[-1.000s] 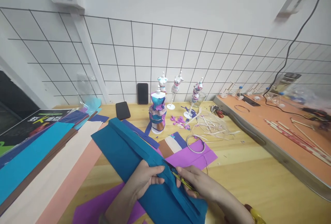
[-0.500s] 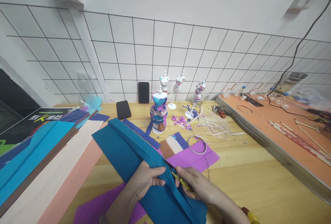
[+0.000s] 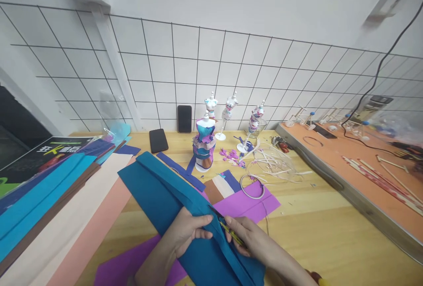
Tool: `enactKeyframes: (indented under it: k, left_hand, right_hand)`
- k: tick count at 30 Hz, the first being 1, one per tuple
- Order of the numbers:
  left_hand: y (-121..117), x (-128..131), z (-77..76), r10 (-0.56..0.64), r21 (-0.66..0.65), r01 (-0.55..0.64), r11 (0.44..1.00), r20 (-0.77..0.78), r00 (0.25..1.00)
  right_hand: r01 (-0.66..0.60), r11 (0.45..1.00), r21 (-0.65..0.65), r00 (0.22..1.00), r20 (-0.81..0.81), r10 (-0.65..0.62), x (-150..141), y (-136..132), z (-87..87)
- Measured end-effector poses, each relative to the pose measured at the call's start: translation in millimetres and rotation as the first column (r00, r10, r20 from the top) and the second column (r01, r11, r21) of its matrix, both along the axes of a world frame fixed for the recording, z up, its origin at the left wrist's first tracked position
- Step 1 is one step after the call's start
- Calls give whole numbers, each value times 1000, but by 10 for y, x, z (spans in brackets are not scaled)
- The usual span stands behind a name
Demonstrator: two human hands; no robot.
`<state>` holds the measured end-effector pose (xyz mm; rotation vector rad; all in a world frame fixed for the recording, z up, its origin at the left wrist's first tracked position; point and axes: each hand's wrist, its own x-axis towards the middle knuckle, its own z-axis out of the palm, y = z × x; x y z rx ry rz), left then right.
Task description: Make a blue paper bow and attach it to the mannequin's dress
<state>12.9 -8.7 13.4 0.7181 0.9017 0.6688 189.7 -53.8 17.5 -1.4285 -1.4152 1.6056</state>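
A long sheet of teal crepe paper (image 3: 148, 198), folded along its upper edge, lies slantwise before me. My left hand (image 3: 190, 231) pinches the folded strip between thumb and fingers near the middle. Just right of it, my right hand (image 3: 243, 235) grips yellow-handled scissors (image 3: 233, 234), whose dark blades reach across the strip's edge. Part of the handles is hidden by my fingers. Beyond the paper stands a small dress form (image 3: 205, 145) wrapped in teal, purple and brown paper. Purple paper (image 3: 247, 202) with a wire ring (image 3: 252, 187) on it lies behind the scissors.
Several coloured paper sheets (image 3: 72, 215) are stacked at left. Two phones, one flat (image 3: 158, 140) and one leaning (image 3: 184, 118), are near the tiled wall. Smaller dress forms (image 3: 229, 109), purple scraps (image 3: 230, 154) and tangled pale strips (image 3: 274, 160) are at the back. An orange-topped surface (image 3: 330, 145) borders the right.
The view has shifted slightly. Both hands hold nearly the same places on the teal paper, and the scissors' blades stay at the folded strip.
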Motion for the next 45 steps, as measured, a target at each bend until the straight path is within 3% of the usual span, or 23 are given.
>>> enactKeyframes:
  k: [17,27,45]
  left_hand:
    - [-8,-4,-5,11,9,-11,1000,35,999]
    - [15,-1,-38,-21,27,20,999,50,999]
    - [21,-25,-48,-85,61,78,995,124,989]
  right_hand:
    - [7,1000,8,1000,29,-7,-37,12,10]
    - [4,1000,-4,999,35,-4,-17,25,-103]
    - [-5,1000,30,996,87,2,-76,52,14]
